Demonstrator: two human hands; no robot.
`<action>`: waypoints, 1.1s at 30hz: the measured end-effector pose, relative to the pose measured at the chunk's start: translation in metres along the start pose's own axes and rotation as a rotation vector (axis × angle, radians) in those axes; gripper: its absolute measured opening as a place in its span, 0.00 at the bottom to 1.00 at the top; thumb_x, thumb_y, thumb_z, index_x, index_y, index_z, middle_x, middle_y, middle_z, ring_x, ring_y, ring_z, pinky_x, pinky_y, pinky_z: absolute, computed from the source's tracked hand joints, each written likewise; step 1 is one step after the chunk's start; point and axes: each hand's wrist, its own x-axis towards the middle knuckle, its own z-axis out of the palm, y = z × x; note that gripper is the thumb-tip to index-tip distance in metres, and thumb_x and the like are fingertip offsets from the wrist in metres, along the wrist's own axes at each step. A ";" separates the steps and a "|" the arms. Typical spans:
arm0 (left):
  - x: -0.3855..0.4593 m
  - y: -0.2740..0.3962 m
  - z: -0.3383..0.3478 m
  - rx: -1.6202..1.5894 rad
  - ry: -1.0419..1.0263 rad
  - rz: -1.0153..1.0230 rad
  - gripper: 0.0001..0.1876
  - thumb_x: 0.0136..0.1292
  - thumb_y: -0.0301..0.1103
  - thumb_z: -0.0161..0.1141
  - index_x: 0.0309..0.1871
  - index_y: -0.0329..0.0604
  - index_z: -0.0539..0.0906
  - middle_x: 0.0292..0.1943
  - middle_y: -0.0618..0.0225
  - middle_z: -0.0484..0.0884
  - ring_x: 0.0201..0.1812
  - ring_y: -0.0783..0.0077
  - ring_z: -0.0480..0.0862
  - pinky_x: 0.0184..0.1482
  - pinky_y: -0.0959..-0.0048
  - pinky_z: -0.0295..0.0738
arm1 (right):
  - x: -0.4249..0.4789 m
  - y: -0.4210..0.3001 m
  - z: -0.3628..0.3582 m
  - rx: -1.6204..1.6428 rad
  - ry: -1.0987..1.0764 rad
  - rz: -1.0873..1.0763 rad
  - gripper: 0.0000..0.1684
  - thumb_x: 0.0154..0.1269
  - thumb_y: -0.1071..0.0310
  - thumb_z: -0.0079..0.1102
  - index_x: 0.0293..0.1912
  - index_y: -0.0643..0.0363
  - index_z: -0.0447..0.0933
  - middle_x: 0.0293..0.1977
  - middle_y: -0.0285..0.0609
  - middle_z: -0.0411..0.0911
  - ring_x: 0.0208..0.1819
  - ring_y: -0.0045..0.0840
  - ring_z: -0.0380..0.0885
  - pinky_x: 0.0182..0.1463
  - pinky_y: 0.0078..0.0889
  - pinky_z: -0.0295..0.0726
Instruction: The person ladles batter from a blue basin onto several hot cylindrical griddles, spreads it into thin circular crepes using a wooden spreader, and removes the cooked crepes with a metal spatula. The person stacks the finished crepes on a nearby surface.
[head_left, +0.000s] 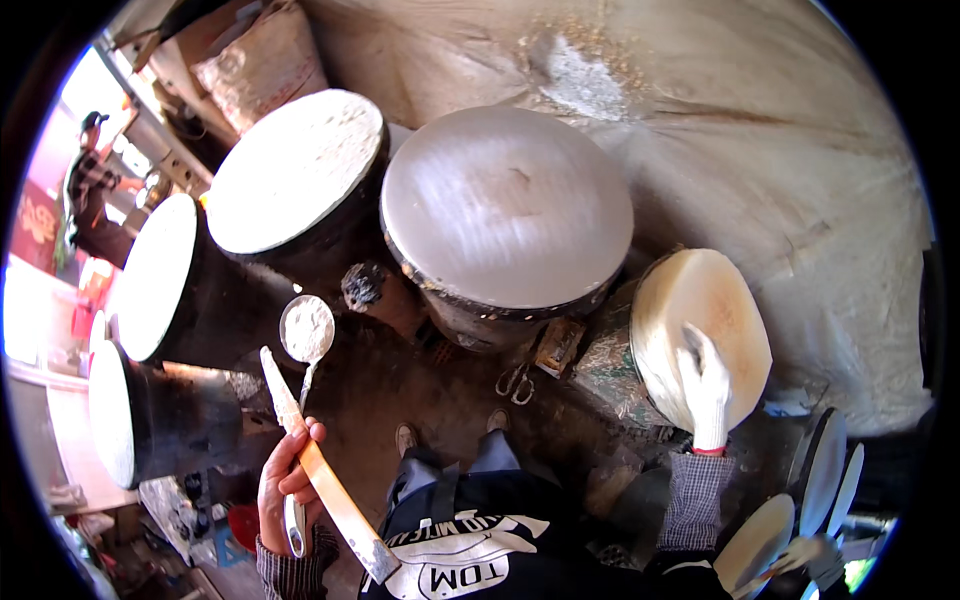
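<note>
My bare left hand (289, 476) grips two tools together: a long-handled ladle (307, 328) with a whitish, batter-like mass in its bowl, and a flat wooden scraper (330, 480) with residue on its upper end. To the right, my right hand (705, 382) wears a white knit glove. It lies against a pale tan stack of round, thin sheets (724, 315), fingers apart, and I see nothing held in it. Between and beyond the hands is a large round griddle (506, 206), its grey top bare with a thin sheen.
Several white-topped round stations (300, 172) curve along the left. Scissors (516, 384) and a small box (560, 346) lie below the griddle. Plastic sheeting (750, 150) covers the far side. One person (94, 187) stands at upper left; another person's hand (801, 555) shows at lower right, near round plates (757, 536).
</note>
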 end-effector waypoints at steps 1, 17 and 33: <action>-0.005 -0.003 0.005 -0.004 0.106 0.058 0.16 0.74 0.31 0.41 0.54 0.27 0.72 0.37 0.60 0.85 0.10 0.89 0.63 0.11 0.87 0.62 | 0.009 -0.040 0.017 0.148 -0.042 -0.024 0.23 0.64 0.69 0.58 0.59 0.59 0.74 0.53 0.47 0.78 0.54 0.34 0.78 0.59 0.31 0.76; -0.059 0.043 -0.095 -0.089 0.257 0.131 0.10 0.72 0.31 0.49 0.51 0.37 0.74 0.41 0.59 0.85 0.10 0.90 0.59 0.09 0.85 0.59 | 0.088 -0.269 0.387 -0.619 -0.351 -0.553 0.13 0.65 0.65 0.51 0.49 0.51 0.74 0.46 0.42 0.76 0.49 0.34 0.76 0.50 0.40 0.75; -0.032 0.116 -0.114 -0.231 0.123 0.164 0.12 0.75 0.32 0.43 0.53 0.37 0.72 0.45 0.61 0.82 0.09 0.91 0.59 0.08 0.87 0.58 | 0.205 -0.259 0.238 -0.163 -0.265 -0.417 0.16 0.62 0.63 0.55 0.51 0.45 0.78 0.50 0.41 0.76 0.56 0.38 0.73 0.63 0.38 0.70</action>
